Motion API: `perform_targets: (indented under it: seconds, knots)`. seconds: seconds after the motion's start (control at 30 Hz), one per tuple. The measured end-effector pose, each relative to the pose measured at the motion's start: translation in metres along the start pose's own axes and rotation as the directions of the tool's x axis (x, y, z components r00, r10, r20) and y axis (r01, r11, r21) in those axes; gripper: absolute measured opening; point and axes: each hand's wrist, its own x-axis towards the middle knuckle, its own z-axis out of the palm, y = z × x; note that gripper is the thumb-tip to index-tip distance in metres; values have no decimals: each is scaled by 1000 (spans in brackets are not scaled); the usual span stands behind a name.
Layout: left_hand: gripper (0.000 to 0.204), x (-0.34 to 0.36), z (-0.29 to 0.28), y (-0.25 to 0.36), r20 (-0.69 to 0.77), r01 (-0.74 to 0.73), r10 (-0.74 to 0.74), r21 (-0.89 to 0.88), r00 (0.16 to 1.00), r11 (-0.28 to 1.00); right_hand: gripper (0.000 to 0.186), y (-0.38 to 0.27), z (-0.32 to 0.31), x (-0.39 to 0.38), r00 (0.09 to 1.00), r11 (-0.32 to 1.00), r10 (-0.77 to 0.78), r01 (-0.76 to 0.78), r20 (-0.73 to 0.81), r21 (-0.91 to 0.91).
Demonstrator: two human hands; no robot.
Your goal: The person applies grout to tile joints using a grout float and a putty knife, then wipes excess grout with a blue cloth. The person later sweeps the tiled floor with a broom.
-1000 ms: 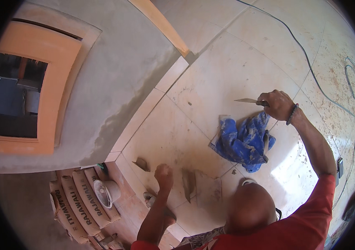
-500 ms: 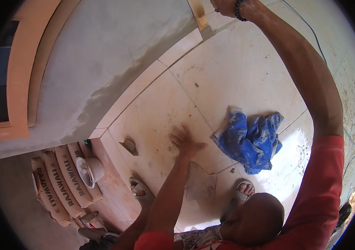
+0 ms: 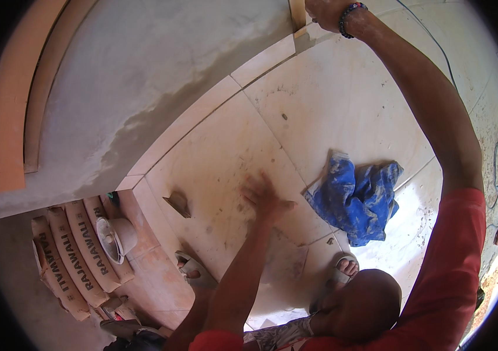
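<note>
Blue cloth near left grip

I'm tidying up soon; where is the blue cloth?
In the head view, the blue cloth lies on the floor tiles right of centre, between the left hand and right forearm, just beyond a sandalled foot.

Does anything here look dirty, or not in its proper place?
The blue cloth lies crumpled on the floor tiles, smeared with pale stains. A ragged darker band, perhaps damp, runs along the wall above the skirting. Dark specks dot the tiles near the left hand.
</note>
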Motion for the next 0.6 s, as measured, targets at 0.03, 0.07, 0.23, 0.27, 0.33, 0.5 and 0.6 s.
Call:
perform_targets:
  seconds: [0.03, 0.07, 0.23, 0.27, 0.33, 0.5, 0.6]
  knots:
    - [141, 1, 2, -3, 1, -8, 8, -7, 1000, 1000, 11, -4, -2, 1, 999, 1000, 18, -18, 30, 10]
    - [140, 2, 4, -5, 2, -16, 16, -13, 1000, 1000, 11, -7, -6, 2, 998, 999, 36, -38, 60, 20]
    - [140, -2, -3, -2, 23, 12, -12, 17, 1000, 1000, 10, -15, -4, 4, 956, 982, 155, -177, 249, 68]
    - [140, -2, -4, -2, 24, 14, -14, 19, 1000, 1000, 10, -12, -2, 4, 975, 988, 122, -136, 185, 66]
    - [140, 0, 0, 0, 39, -1, 0, 7, 999, 1000, 11, -3, 5, 1, 996, 998, 51, -54, 72, 44]
    - [140, -1, -1, -1, 16, -1, 0, 18, 1000, 1000, 10, 3, 16, 3, 993, 994, 45, -56, 111, 97]
    - [140, 0, 1, -2, 8, -1, 1, 48, 1000, 999, 10, -5, 12, 1, 989, 997, 69, -73, 132, 27]
